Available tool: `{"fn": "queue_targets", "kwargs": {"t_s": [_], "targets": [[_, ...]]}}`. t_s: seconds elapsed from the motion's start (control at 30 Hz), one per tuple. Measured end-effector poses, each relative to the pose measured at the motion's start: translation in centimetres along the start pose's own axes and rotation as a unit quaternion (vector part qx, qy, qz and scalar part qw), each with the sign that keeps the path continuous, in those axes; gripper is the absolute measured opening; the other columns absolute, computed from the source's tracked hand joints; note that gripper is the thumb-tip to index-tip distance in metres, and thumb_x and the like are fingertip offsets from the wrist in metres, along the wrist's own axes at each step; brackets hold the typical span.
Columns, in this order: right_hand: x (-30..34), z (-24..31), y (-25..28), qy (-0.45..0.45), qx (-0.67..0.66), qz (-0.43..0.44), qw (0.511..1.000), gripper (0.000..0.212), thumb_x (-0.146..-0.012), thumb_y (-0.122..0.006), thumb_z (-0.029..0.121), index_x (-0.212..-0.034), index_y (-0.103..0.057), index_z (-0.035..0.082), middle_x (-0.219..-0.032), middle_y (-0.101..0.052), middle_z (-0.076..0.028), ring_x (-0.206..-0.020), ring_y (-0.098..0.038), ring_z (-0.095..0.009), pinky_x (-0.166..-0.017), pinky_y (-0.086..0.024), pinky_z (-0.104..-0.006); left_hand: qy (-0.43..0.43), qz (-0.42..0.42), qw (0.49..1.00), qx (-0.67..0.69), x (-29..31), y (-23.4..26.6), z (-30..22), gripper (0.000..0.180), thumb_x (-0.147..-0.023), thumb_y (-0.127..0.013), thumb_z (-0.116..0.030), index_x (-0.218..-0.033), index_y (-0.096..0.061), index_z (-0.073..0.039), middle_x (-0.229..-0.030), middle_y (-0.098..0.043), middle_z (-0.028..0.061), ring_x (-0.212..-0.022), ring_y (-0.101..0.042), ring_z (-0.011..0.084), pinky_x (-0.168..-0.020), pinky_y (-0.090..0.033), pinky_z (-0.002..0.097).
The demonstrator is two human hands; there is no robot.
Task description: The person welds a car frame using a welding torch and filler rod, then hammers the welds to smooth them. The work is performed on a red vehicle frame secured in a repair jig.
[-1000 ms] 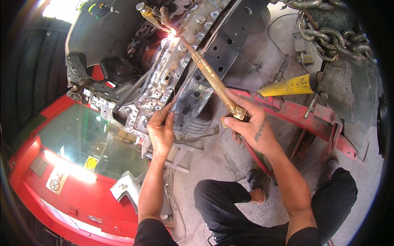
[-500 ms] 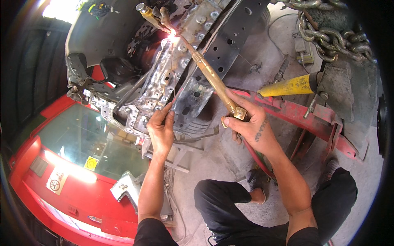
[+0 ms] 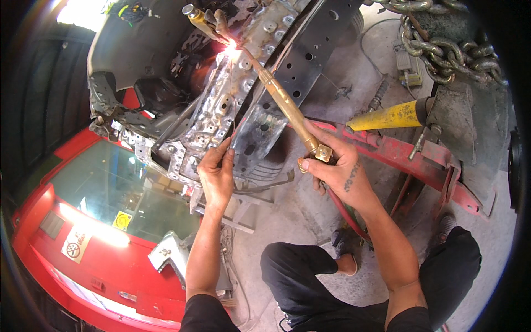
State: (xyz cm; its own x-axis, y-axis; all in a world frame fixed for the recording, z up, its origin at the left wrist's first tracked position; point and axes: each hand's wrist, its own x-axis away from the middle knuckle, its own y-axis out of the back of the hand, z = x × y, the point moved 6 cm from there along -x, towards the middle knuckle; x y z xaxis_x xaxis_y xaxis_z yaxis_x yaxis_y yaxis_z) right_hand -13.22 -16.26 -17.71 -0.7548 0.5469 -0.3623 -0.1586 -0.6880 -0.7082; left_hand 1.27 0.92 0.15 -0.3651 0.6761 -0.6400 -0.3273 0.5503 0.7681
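My right hand (image 3: 338, 166) is wrapped around the valve end of a brass gas torch (image 3: 285, 105). A red hose (image 3: 347, 218) runs down from it. The torch's thin neck reaches up to the far left, where its tip meets a bright glowing spot (image 3: 231, 48) on a bare, perforated metal car rail (image 3: 218, 113). Pinched between the thumb and fingers of my left hand (image 3: 217, 172) is a thin metal rod (image 3: 233, 128), which extends toward the glow; its far end is lost in the glare. A brass-coloured clamp-like tool (image 3: 203, 23) sits against the rail beside the glow.
A dark perforated beam (image 3: 310, 55) runs along the rail's right side. Further right are a red steel frame (image 3: 387, 145), a yellow cylinder (image 3: 384, 116) and heavy chains (image 3: 451, 52). A red vehicle door with a window (image 3: 110, 260) stands at left. Cables lie on the floor.
Almost nothing differs. The bright glow has shifted very slightly at the torch tip; both hands keep their places and grips.
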Motion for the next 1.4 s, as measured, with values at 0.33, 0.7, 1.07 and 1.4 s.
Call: {"fn": "queue_targets", "kwargs": {"t_s": [0.33,0.7,1.07,1.4], "targets": [[0.06,0.13,0.02,-0.003,-0.008,0.004,1.0,0.066,-0.094,-0.073,0.001,-0.157,-0.055,0.01,-0.094,-0.067,0.002,-0.066,-0.055,-0.002,-0.054,-0.046,-0.0221,-0.001,-0.007,1.0,0.013,-0.11,-0.14,-0.23,0.029,-0.097,-0.073,-0.003,-0.126,-0.077,-0.001,-0.081,-0.066,0.0088,-0.073,-0.06,0.0149,-0.072,-0.051,0.0322],[0.09,0.43,0.24,0.004,-0.008,0.004,1.0,0.064,-0.095,-0.072,0.005,-0.157,-0.055,0.007,-0.099,-0.069,0.0,-0.067,-0.057,-0.004,-0.056,-0.048,-0.0233,0.006,-0.003,1.0,0.014,-0.08,-0.16,-0.07,0.03,-0.097,-0.073,-0.002,-0.127,-0.077,-0.002,-0.081,-0.066,0.0087,-0.073,-0.06,0.0149,-0.073,-0.05,0.0314],[0.25,0.86,0.16,-0.021,-0.025,0.011,0.999,0.06,-0.099,-0.067,0.011,-0.158,-0.053,0.006,-0.106,-0.072,-0.005,-0.067,-0.059,-0.005,-0.056,-0.05,-0.024,0.008,-0.005,1.0,0.013,-0.15,-0.12,0.1,0.029,-0.097,-0.074,-0.003,-0.126,-0.077,-0.001,-0.081,-0.066,0.0098,-0.072,-0.06,0.0154,-0.071,-0.05,0.0323],[0.23,0.6,0.14,-0.022,-0.01,0.007,1.0,0.059,-0.1,-0.068,0.012,-0.158,-0.054,0.009,-0.106,-0.071,-0.004,-0.066,-0.058,-0.005,-0.055,-0.05,-0.0237,0.007,-0.006,1.0,0.017,-0.3,-0.06,-0.02,0.029,-0.098,-0.074,-0.003,-0.126,-0.077,-0.001,-0.078,-0.063,0.0091,-0.07,-0.058,0.0148,-0.069,-0.049,0.0323]]}}
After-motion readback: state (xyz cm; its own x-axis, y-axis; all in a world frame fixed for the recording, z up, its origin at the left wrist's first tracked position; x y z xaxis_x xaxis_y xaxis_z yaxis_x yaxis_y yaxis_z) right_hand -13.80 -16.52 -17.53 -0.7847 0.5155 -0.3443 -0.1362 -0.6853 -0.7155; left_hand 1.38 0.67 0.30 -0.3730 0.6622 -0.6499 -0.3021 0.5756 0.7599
